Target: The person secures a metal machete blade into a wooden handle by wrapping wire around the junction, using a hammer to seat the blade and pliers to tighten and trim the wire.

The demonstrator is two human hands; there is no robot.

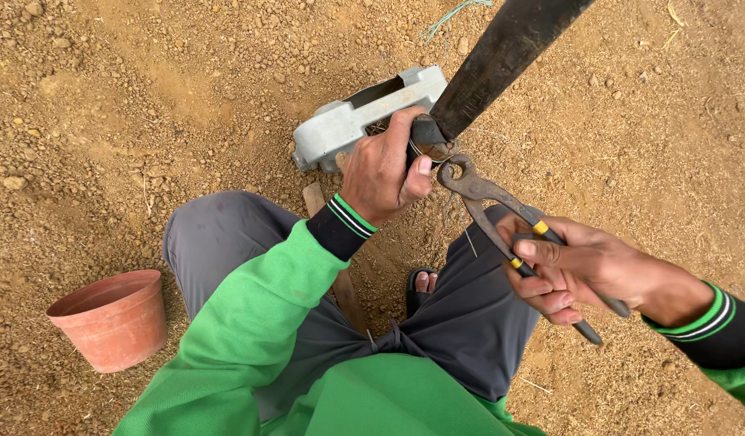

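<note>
The left hand point(382, 168) is clenched around the lower end of the dark flat metal bar point(502, 56), which runs up towards 1 o'clock. The right hand point(586, 270) grasps the rusty end-cutting pincers with black-and-yellow handles point(493, 214), whose head sits at the thin wire binding point(427, 150), just beside the left thumb. A slip of the pincers could nip that thumb. The grey cast-metal housing point(364, 117) lies at 11 o'clock on loose soil and could shift under a pull.

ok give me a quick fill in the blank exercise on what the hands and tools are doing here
1. The right hand grips rusty pincers with black and ____ handles.
2. The left hand holds the end of a dark ____ pole.
3. An empty terracotta ____ stands on the brown soil at the left.
4. Behind the left hand lies a ____ metal housing.

Missing words: yellow; slanting; pot; grey
</note>
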